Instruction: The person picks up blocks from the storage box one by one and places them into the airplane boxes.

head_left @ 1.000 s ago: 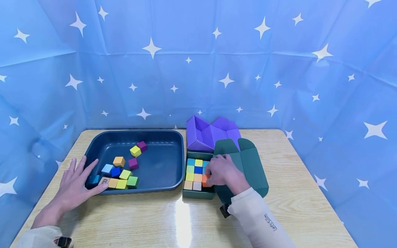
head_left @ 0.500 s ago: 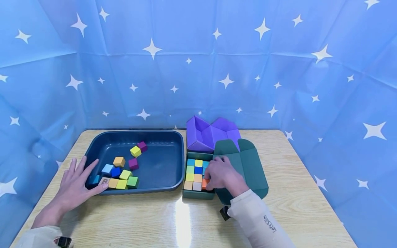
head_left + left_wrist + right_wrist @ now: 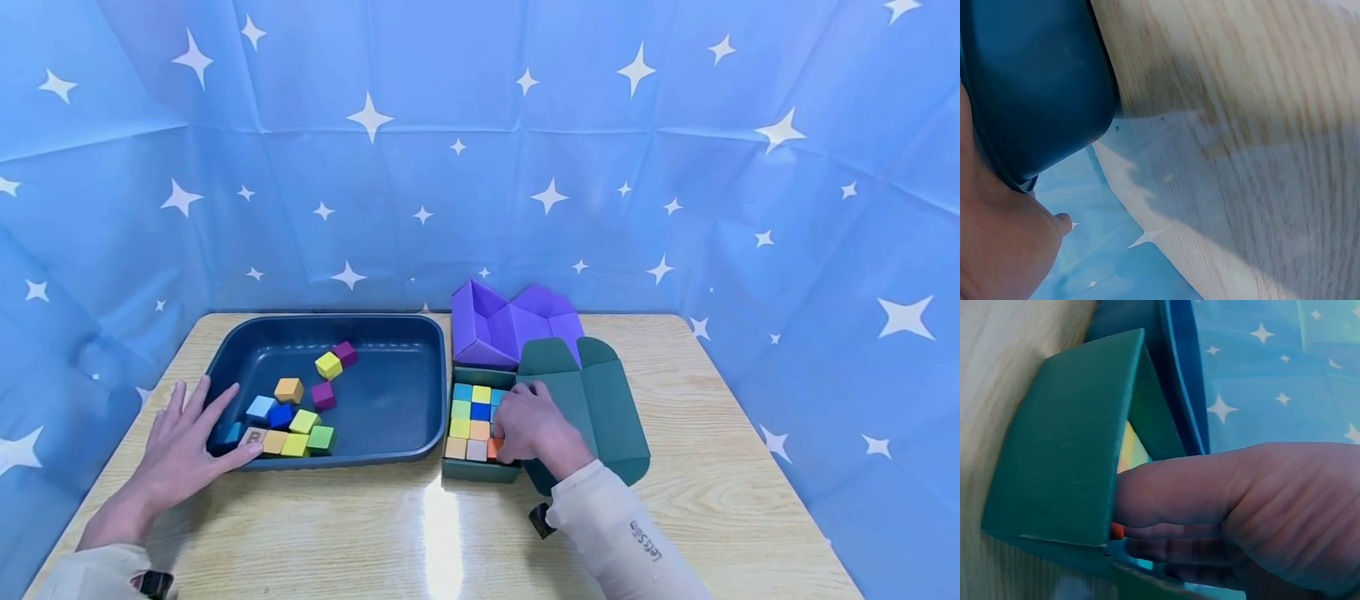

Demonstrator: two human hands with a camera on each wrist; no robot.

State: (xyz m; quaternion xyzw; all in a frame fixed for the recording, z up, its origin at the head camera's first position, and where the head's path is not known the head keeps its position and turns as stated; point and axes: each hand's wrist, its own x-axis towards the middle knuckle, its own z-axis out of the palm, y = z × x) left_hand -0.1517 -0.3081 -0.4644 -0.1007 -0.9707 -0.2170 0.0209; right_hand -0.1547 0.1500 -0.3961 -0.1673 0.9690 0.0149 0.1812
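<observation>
My left hand (image 3: 176,442) rests on the left rim of a dark blue tray (image 3: 405,454), fingers spread and thumb over the near edge. Several coloured cubes lie by it, among them a wooden cube with a letter B (image 3: 252,439) and a green cube (image 3: 322,439). My right hand (image 3: 534,423) reaches into a small green box (image 3: 480,472) packed with rows of cubes. Its thumb and fingers are at an orange cube (image 3: 493,451) in the near right corner, partly covered by the hand. In the right wrist view the thumb (image 3: 1172,490) dips behind the box wall (image 3: 1060,450).
The green box's lid (image 3: 615,400) lies folded out to the right. Behind it stands an open purple box (image 3: 487,325). Yellow (image 3: 327,366) and purple (image 3: 323,396) cubes sit farther back in the tray. A blue star-patterned curtain (image 3: 420,167) surrounds the wooden table (image 3: 360,533).
My right hand has shifted slightly toward the near end of the green box, covering more of the orange cubes. The left hand stays put on the tray.
</observation>
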